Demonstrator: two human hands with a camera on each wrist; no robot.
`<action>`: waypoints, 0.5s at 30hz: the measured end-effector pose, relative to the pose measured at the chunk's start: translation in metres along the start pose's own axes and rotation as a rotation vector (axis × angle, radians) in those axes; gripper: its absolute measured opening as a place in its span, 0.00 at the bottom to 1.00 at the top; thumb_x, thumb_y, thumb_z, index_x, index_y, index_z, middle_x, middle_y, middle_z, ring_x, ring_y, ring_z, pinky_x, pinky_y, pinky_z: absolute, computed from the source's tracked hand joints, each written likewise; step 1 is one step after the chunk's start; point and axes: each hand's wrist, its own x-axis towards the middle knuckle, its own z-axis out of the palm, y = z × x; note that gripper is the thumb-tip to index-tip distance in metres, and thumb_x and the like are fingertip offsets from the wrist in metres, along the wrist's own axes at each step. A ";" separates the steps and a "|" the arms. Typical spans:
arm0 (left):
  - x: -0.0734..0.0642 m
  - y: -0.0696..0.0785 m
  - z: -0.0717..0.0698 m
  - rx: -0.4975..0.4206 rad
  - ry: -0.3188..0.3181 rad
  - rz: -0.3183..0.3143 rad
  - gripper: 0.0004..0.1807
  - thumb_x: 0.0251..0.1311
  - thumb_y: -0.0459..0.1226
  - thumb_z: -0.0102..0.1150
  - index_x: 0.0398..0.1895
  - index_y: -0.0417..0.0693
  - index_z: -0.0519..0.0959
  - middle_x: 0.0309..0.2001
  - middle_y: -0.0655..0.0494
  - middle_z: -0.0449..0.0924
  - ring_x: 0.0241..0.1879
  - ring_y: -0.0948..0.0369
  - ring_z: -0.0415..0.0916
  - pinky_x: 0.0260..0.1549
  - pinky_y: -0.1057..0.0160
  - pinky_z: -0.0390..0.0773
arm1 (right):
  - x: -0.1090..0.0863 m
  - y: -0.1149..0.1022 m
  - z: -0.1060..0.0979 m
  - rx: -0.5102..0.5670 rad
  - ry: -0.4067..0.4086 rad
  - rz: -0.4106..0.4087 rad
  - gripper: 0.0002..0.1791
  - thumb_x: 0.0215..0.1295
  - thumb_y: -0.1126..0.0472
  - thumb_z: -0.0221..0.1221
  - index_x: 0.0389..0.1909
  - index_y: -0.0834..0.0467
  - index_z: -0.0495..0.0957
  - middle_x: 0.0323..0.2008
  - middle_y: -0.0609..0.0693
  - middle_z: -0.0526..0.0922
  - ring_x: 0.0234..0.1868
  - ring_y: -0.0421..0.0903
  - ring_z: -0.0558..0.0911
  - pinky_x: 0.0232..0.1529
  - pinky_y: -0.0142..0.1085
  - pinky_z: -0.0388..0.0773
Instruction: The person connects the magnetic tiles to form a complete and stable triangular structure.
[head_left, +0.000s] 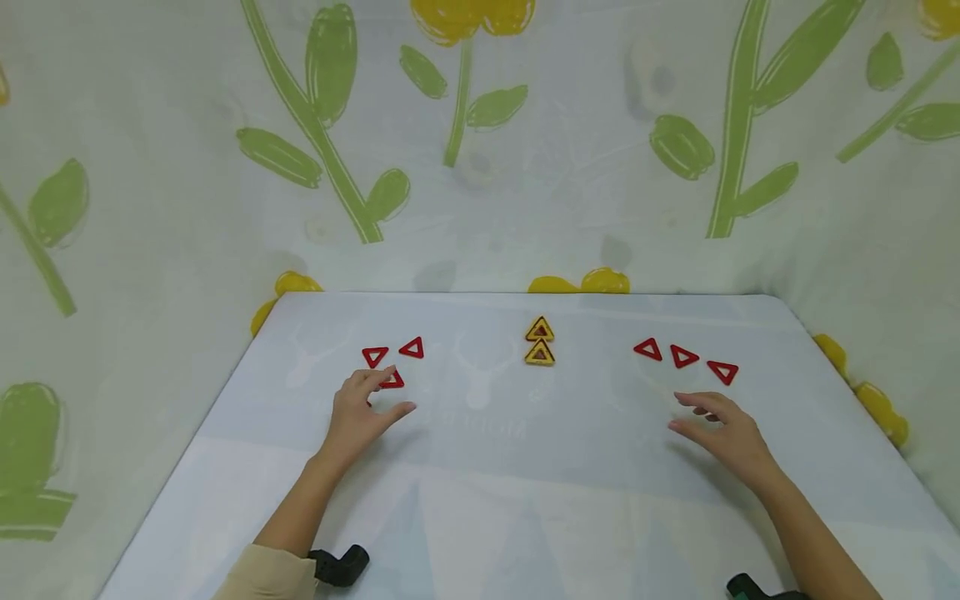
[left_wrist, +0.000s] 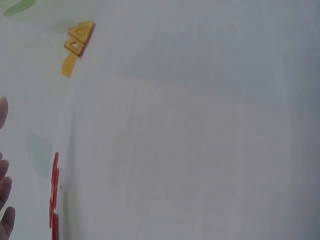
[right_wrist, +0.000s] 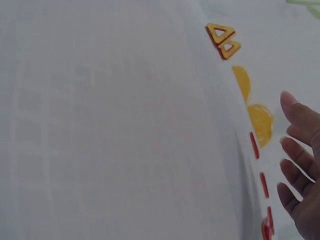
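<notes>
My left hand (head_left: 360, 421) hovers over the left part of the table, thumb and fingers apart, nothing between them. Just beyond it lie red hollow triangles: one (head_left: 375, 357), a second (head_left: 412, 348) to its right, and a third (head_left: 394, 380) partly covered by the fingertips. A bit of red also peeks out behind the hand. On the other side, my right hand (head_left: 723, 433) hangs above the surface with fingers loosely bent and holds nothing. Farther back, three red triangles (head_left: 683, 357) lie in a slanting row. Fingers of both hands show at the wrist views' edges.
Two yellow triangles touch at the back middle, the front one (head_left: 540, 354) nearer me than the rear one (head_left: 540, 328). The white table (head_left: 495, 517) meets a flower-printed cloth wall (head_left: 525, 225) behind. A black wrist mount (head_left: 341, 567) sits by the left sleeve.
</notes>
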 end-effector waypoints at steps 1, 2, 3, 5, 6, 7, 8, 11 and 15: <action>0.000 -0.003 -0.003 0.019 -0.001 -0.006 0.35 0.44 0.41 0.74 0.59 0.43 0.74 0.49 0.45 0.72 0.47 0.51 0.69 0.46 0.49 0.63 | -0.001 0.003 -0.003 -0.008 0.012 -0.003 0.28 0.58 0.49 0.64 0.58 0.57 0.75 0.52 0.51 0.75 0.44 0.27 0.68 0.39 0.29 0.70; 0.000 -0.006 -0.007 0.031 -0.004 -0.015 0.35 0.45 0.41 0.74 0.60 0.42 0.74 0.49 0.45 0.72 0.47 0.50 0.69 0.46 0.49 0.62 | -0.002 0.007 -0.006 -0.017 0.026 -0.006 0.28 0.58 0.50 0.65 0.57 0.58 0.75 0.51 0.51 0.75 0.43 0.26 0.68 0.39 0.26 0.70; 0.001 -0.008 -0.010 0.040 -0.010 -0.025 0.35 0.45 0.41 0.73 0.60 0.42 0.73 0.49 0.44 0.71 0.48 0.50 0.69 0.46 0.48 0.62 | -0.003 0.009 -0.009 -0.029 0.037 -0.004 0.28 0.58 0.51 0.65 0.57 0.58 0.76 0.51 0.51 0.75 0.43 0.26 0.67 0.38 0.25 0.70; 0.001 -0.013 -0.017 0.056 -0.019 -0.044 0.36 0.46 0.42 0.73 0.61 0.42 0.72 0.50 0.44 0.70 0.49 0.50 0.68 0.48 0.46 0.62 | -0.004 0.014 -0.015 -0.038 0.051 0.006 0.28 0.57 0.52 0.66 0.57 0.60 0.75 0.50 0.54 0.75 0.44 0.32 0.67 0.37 0.28 0.70; 0.001 -0.016 -0.020 0.067 -0.025 -0.051 0.37 0.47 0.42 0.72 0.61 0.41 0.72 0.51 0.44 0.70 0.49 0.49 0.68 0.48 0.45 0.62 | -0.005 0.015 -0.019 -0.040 0.053 0.018 0.29 0.57 0.52 0.65 0.57 0.61 0.75 0.51 0.56 0.74 0.46 0.36 0.67 0.38 0.32 0.70; 0.002 -0.019 -0.024 0.078 -0.033 -0.062 0.37 0.48 0.43 0.72 0.62 0.41 0.71 0.52 0.44 0.69 0.50 0.49 0.67 0.49 0.44 0.62 | -0.007 0.017 -0.022 -0.040 0.054 0.028 0.29 0.58 0.52 0.65 0.58 0.62 0.74 0.52 0.59 0.74 0.48 0.42 0.67 0.40 0.37 0.70; 0.002 -0.022 -0.027 0.086 -0.040 -0.075 0.38 0.48 0.43 0.71 0.63 0.42 0.70 0.53 0.43 0.69 0.51 0.48 0.66 0.49 0.44 0.62 | -0.008 0.019 -0.024 -0.042 0.054 0.040 0.30 0.58 0.52 0.65 0.58 0.62 0.74 0.53 0.61 0.73 0.49 0.47 0.66 0.40 0.41 0.69; 0.002 -0.031 -0.039 0.113 -0.060 -0.125 0.40 0.50 0.46 0.69 0.65 0.42 0.67 0.55 0.41 0.66 0.54 0.46 0.64 0.50 0.42 0.62 | -0.010 0.027 -0.032 -0.039 0.055 0.069 0.31 0.58 0.50 0.65 0.59 0.63 0.73 0.55 0.62 0.72 0.53 0.43 0.65 0.42 0.40 0.66; 0.002 -0.041 -0.055 0.133 -0.115 -0.177 0.41 0.51 0.48 0.68 0.67 0.42 0.64 0.58 0.39 0.63 0.57 0.43 0.60 0.49 0.41 0.63 | -0.013 0.040 -0.042 -0.064 0.063 0.079 0.32 0.56 0.49 0.66 0.58 0.62 0.74 0.53 0.57 0.73 0.45 0.19 0.59 0.38 0.22 0.62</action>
